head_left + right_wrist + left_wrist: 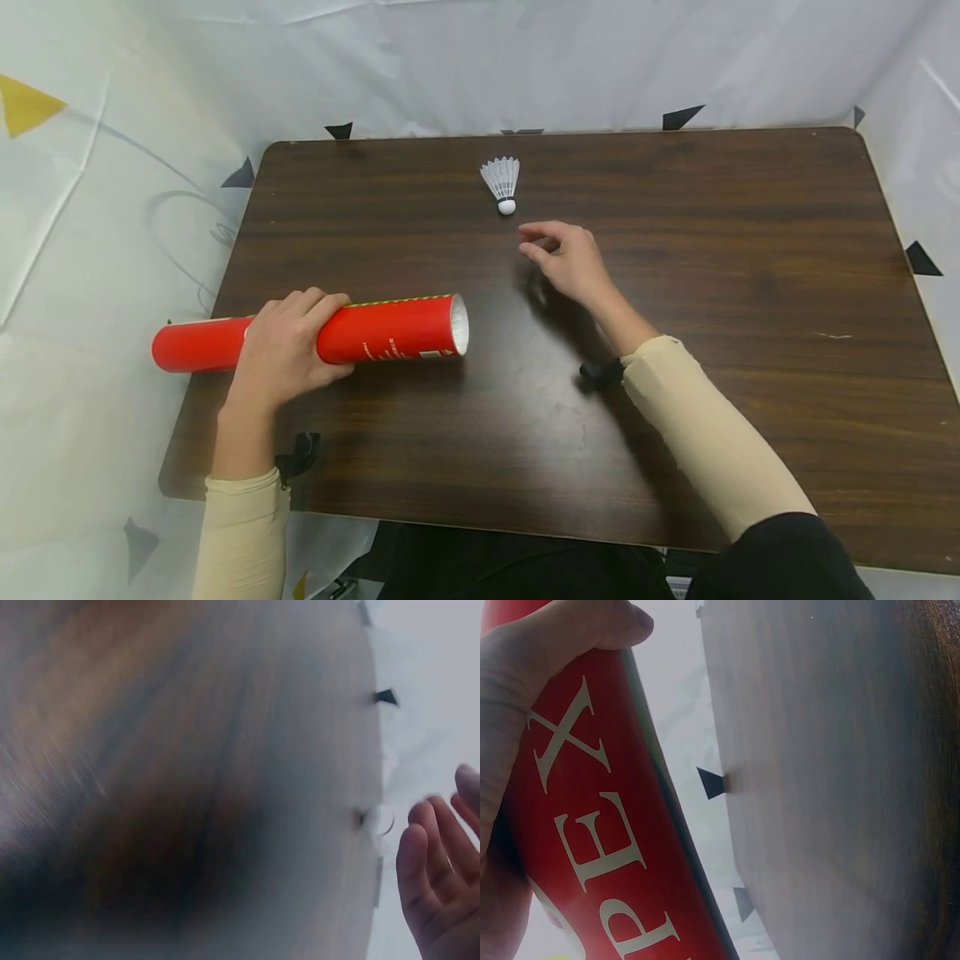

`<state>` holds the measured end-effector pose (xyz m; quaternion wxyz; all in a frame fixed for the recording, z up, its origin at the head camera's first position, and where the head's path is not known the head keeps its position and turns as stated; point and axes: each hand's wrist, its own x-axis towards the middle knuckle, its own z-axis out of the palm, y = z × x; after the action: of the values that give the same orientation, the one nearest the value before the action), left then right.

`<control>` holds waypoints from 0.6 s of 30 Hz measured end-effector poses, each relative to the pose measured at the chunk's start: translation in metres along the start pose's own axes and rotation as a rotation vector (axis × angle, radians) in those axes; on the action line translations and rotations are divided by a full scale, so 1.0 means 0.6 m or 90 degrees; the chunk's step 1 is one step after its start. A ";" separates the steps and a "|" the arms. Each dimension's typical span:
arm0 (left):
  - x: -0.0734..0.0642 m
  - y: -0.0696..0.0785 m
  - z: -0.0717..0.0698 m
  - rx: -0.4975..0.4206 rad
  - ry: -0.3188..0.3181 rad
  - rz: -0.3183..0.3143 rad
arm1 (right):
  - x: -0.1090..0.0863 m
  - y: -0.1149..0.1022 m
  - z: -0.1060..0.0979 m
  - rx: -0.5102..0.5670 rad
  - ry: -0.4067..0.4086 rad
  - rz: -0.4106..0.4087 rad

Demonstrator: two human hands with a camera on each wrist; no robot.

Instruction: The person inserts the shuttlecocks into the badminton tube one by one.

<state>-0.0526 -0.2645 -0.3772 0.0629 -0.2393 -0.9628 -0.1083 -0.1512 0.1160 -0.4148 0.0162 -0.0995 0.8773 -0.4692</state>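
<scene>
My left hand (288, 346) grips a long red shuttlecock tube (393, 330) round its middle, thumb and fingers wrapped over it. Its round end on the right faces right and shows a pale inside. In the left wrist view, large pale letters run along the tube (592, 832) beside my thumb. A white shuttlecock (501, 182) lies toward the back of the table, its cork toward me and its skirt pointing away. Just short of the cork, my right hand (570, 258) hovers above the table with bent, loose fingers and nothing between them.
The brown wood-grain table (750, 333) has white sheeting (525, 67) behind it and at both sides. Dark tape pieces (681, 117) sit along its edges. A black wrist mount (600, 373) juts from the right sleeve, close over the tabletop.
</scene>
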 end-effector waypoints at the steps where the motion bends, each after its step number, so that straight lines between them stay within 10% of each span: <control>1: 0.000 0.000 0.000 0.000 0.001 0.001 | 0.008 0.003 -0.001 -0.007 0.004 0.004; 18: 0.002 0.009 0.006 -0.005 0.007 0.017 | 0.113 0.015 -0.007 -0.228 -0.078 0.067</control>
<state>-0.0515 -0.2586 -0.3794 0.0687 -0.2520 -0.9587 -0.1124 -0.2194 0.1112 -0.4155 0.0762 -0.0835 0.9482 -0.2968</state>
